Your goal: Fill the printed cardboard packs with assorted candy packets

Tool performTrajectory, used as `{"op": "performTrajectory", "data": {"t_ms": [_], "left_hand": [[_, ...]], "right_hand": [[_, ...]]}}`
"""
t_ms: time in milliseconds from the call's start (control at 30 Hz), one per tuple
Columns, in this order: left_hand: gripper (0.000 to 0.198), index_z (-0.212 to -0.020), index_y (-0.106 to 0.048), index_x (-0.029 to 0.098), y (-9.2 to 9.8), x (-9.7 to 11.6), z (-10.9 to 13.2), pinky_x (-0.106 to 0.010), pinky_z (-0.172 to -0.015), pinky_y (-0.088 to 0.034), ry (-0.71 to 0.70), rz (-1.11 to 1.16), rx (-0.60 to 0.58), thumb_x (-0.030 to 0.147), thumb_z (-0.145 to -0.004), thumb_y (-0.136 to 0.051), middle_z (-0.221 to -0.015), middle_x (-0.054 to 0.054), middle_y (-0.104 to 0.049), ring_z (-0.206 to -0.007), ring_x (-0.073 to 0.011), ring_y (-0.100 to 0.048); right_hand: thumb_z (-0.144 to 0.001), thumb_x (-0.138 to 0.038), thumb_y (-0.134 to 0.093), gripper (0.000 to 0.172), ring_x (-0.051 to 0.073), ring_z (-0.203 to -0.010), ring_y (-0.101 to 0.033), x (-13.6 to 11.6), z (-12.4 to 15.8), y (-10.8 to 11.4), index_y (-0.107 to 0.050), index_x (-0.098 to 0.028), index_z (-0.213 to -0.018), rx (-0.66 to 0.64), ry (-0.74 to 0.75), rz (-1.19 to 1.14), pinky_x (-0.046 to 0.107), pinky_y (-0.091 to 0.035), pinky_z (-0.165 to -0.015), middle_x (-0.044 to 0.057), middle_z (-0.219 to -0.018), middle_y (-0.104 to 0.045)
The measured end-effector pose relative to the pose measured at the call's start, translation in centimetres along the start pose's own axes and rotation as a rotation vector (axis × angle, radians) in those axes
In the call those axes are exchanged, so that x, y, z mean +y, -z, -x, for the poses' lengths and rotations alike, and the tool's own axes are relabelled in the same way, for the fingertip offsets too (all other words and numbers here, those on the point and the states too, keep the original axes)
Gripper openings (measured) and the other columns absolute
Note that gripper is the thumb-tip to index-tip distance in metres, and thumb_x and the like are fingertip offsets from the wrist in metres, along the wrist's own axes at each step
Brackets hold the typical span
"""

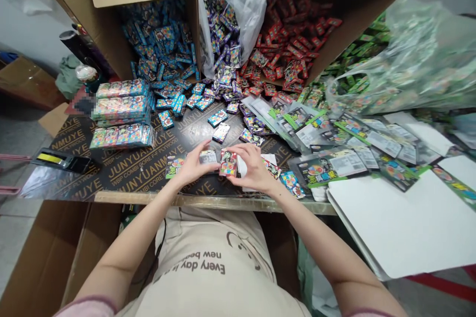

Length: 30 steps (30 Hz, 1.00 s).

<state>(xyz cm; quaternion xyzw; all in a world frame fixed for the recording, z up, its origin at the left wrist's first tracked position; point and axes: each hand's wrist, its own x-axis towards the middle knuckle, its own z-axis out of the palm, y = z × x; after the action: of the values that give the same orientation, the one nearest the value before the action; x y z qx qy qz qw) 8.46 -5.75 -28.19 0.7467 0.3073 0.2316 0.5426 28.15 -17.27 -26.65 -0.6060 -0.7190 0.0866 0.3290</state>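
At the front of the table, my right hand [253, 167] pinches a small red candy box [228, 163] between thumb and fingers. My left hand [194, 166] closes around a flat printed plastic bag [174, 163], whose clear part [210, 157] shows between thumb and forefinger. The red box is at the right end of this bag; whether it is inside, I cannot tell. Beneath and beside my right hand lie a white card and a blue candy box [292, 184]. Just beyond my hands are a pale-topped box [221, 132] and another blue box [217, 118].
Cartons along the back hold heaps of blue boxes [163, 34] and red boxes [293, 39], with purple boxes [223, 25] in a bag between. Filled packs [121, 109] are stacked left. Flat bags [353, 131], green boxes [357, 54] and white sheets [401, 223] occupy the right.
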Motion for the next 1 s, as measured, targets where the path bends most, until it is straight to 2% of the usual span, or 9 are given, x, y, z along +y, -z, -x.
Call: {"op": "performTrajectory", "data": {"t_ms": [100,167,300,533,633,700,833,900,1000], "left_hand": [[0.104,-0.141,-0.039,0.021,1.5,-1.8,0.8,-0.061,-0.111,-0.015,-0.138,-0.617,-0.083,0.034,-0.050,-0.088,-0.141,-0.017,-0.043,-0.131,-0.0385,-0.037],[0.106,-0.145,-0.031,0.019,2.1,-2.9,1.3,-0.058,-0.110,-0.021,-0.133,-0.786,-0.134,0.029,-0.054,-0.085,-0.130,-0.016,-0.051,-0.122,-0.0358,-0.045],[0.107,-0.149,-0.018,0.017,2.3,-3.9,1.8,-0.047,-0.101,-0.037,-0.182,-0.736,-0.079,0.031,-0.061,-0.078,-0.124,-0.014,-0.054,-0.114,-0.0321,-0.049],[0.106,-0.150,-0.013,0.020,2.5,-2.7,2.2,-0.045,-0.102,-0.038,-0.220,-0.527,-0.102,0.030,-0.065,-0.076,-0.127,-0.012,-0.051,-0.115,-0.0295,-0.049],[0.106,-0.150,-0.014,0.021,2.4,-2.4,2.1,-0.046,-0.101,-0.038,-0.209,-0.526,-0.027,0.032,-0.065,-0.076,-0.126,-0.012,-0.052,-0.114,-0.0291,-0.049],[0.105,-0.150,-0.014,0.021,2.4,-2.4,1.9,-0.046,-0.100,-0.039,-0.205,-0.540,0.016,0.034,-0.065,-0.077,-0.125,-0.011,-0.052,-0.114,-0.0291,-0.049],[0.104,-0.150,-0.013,0.021,2.0,-3.0,1.5,-0.046,-0.100,-0.040,-0.239,-0.582,-0.001,0.035,-0.067,-0.075,-0.124,-0.011,-0.052,-0.113,-0.0299,-0.050],[0.103,-0.150,-0.013,0.020,1.8,-3.8,1.5,-0.047,-0.099,-0.040,-0.244,-0.629,-0.014,0.036,-0.067,-0.074,-0.124,-0.012,-0.052,-0.113,-0.0308,-0.050],[0.097,-0.149,-0.018,0.020,1.4,-5.3,1.6,-0.048,-0.097,-0.040,-0.257,-0.748,-0.037,0.039,-0.070,-0.072,-0.124,-0.014,-0.051,-0.113,-0.0324,-0.049]], "right_hand": [[-0.066,-0.050,-0.074,0.068,0.032,-0.112,-0.053,1.7,0.5,-1.0,-0.052,-0.029,-0.127,0.103,-0.104,0.122,0.051,-0.028,-0.101,0.009,-0.116,-0.061],[-0.067,-0.055,-0.073,0.070,0.033,-0.114,-0.052,2.5,0.8,-1.8,-0.051,-0.029,-0.128,0.109,-0.132,0.152,0.052,-0.025,-0.102,0.009,-0.117,-0.061],[-0.066,-0.053,-0.075,0.074,0.033,-0.118,-0.052,2.7,1.2,-2.8,-0.047,-0.029,-0.131,0.046,-0.115,0.092,0.053,-0.019,-0.107,0.009,-0.123,-0.061],[-0.062,-0.059,-0.077,0.098,0.031,-0.125,-0.050,1.9,0.5,-1.8,-0.032,-0.028,-0.143,-0.086,-0.098,-0.210,0.049,-0.030,-0.104,0.011,-0.134,-0.056],[-0.063,-0.063,-0.074,0.104,0.032,-0.130,-0.045,1.1,0.6,-2.0,-0.025,-0.029,-0.147,0.044,-0.159,-0.174,0.052,-0.023,-0.108,0.012,-0.134,-0.056],[-0.073,-0.063,-0.066,0.095,0.030,-0.128,-0.048,0.3,1.0,-2.4,-0.021,-0.028,-0.149,0.132,-0.181,-0.184,0.052,-0.020,-0.109,0.011,-0.124,-0.063],[-0.092,-0.052,-0.045,0.068,0.025,-0.123,-0.053,0.2,1.0,-2.5,-0.019,-0.028,-0.150,-0.004,-0.111,-0.240,0.052,-0.017,-0.111,0.006,-0.114,-0.069],[-0.092,-0.050,-0.046,0.059,0.026,-0.125,-0.050,2.0,0.3,-1.6,-0.032,-0.029,-0.146,0.054,-0.163,-0.117,0.051,-0.020,-0.110,0.007,-0.124,-0.064],[-0.089,-0.048,-0.051,0.047,0.029,-0.131,-0.042,7.4,-1.3,1.3,-0.054,-0.026,-0.130,0.282,-0.400,0.213,0.050,-0.025,-0.107,0.010,-0.136,-0.054]]}}
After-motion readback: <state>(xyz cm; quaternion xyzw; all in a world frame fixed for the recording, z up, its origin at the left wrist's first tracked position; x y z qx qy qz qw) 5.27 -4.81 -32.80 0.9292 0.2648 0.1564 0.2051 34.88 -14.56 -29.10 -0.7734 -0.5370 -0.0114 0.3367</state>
